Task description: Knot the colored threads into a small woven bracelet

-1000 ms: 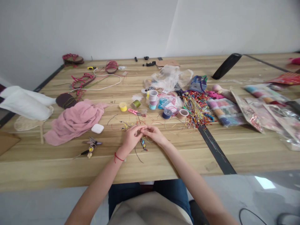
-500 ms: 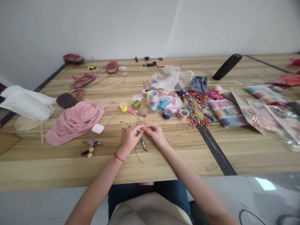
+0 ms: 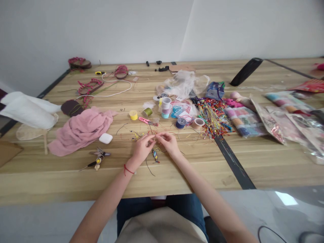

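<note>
My left hand and my right hand meet fingertip to fingertip over the table, each closed in a pinch. Thin cords run out around them, so both appear to grip a cord, though the pinched part is tiny and partly covered by fingers. Just below the fingers hangs or lies a small woven piece in blue, yellow and black, with loose cord ends. A dark cord trails from it across the wood. Beyond the hands lie pink thread snips and short yellow cord scraps.
Thread spools stand past the hands: yellow, green, navy and pale pink. A heap of colourful cords lies right. On the left are a pink cloth, a white case and a key bunch.
The fingertips of my right hand have drawn slightly away from those of my left hand. Everything else on the table stays put.
</note>
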`<state>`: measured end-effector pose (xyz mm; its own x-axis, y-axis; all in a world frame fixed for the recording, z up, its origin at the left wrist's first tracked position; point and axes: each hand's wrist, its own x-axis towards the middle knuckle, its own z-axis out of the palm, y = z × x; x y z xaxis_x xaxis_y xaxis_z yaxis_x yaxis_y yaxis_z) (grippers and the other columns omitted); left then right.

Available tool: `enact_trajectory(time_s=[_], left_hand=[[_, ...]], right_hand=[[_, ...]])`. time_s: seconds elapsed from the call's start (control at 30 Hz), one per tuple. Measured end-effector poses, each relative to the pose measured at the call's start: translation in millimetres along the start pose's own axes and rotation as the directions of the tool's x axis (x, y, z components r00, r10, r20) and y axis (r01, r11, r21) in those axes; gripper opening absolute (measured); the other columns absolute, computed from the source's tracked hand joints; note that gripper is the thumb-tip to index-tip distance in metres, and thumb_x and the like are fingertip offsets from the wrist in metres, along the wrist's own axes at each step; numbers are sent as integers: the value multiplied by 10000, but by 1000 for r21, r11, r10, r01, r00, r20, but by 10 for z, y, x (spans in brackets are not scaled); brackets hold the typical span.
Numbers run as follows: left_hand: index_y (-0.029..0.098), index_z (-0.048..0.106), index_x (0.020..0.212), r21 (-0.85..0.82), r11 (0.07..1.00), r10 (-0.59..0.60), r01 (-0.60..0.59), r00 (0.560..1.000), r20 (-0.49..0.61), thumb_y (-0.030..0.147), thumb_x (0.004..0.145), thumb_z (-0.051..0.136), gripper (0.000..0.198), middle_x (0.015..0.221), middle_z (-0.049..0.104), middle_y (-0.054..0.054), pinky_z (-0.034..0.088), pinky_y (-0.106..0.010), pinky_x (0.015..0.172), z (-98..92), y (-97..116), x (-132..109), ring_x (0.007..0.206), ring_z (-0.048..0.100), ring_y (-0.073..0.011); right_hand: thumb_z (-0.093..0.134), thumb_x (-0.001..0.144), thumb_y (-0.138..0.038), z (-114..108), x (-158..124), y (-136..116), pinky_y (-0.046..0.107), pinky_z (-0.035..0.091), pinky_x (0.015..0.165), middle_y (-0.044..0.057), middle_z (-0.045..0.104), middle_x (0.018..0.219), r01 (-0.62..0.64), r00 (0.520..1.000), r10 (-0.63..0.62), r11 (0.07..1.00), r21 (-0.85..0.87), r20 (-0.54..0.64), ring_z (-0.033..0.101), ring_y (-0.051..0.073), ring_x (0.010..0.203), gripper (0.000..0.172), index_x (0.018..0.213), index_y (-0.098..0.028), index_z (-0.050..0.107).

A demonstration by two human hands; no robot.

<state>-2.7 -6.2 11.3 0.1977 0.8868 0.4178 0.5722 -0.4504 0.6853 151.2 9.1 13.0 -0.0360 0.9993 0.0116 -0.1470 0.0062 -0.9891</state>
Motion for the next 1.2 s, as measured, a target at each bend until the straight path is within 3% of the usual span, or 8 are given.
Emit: enact_trajectory(time_s=[0.37,0.67,0.8,1.03,1.2], left_hand=[[175,668,1048,37,999,21,-22,1000,4,103,823,649,238,787,659,-7,458,-214,570,-7,26,8,541,498,-84],[187,666,1092,52,998,21,-22,1000,15,31,792,639,339,908,671,-20,459,-199,584,7,11,-5,574,504,-75],[188,669,1084,70,997,25,-26,999,24,39,796,639,326,944,681,-34,471,-211,604,3,29,-5,594,523,-87],[187,670,1078,62,998,32,-33,999,10,48,807,630,307,901,668,-25,473,-209,609,-1,44,-9,600,529,-88],[199,669,1088,56,996,66,-67,998,13,90,841,611,276,870,662,-20,481,-214,606,-2,38,-12,591,528,-89]], right_hand=[[820,580,-490,8,-13,4,265,436,527,3,633,606,-32,999,32,999,37,12,524,123,517,385,739,-187,643],[868,555,-356,53,-48,26,245,480,617,-74,635,621,-92,989,60,966,241,138,624,122,590,556,779,-244,372],[871,539,-334,66,-65,0,235,463,566,-79,618,614,-122,981,79,961,246,179,595,117,554,565,784,-246,370],[844,552,-310,57,-67,-54,179,249,398,-92,592,581,-195,974,158,949,247,160,385,51,396,543,778,-243,355],[827,570,-346,32,-45,-30,188,254,408,-73,611,594,-179,980,152,955,237,127,368,49,405,507,761,-237,371]])
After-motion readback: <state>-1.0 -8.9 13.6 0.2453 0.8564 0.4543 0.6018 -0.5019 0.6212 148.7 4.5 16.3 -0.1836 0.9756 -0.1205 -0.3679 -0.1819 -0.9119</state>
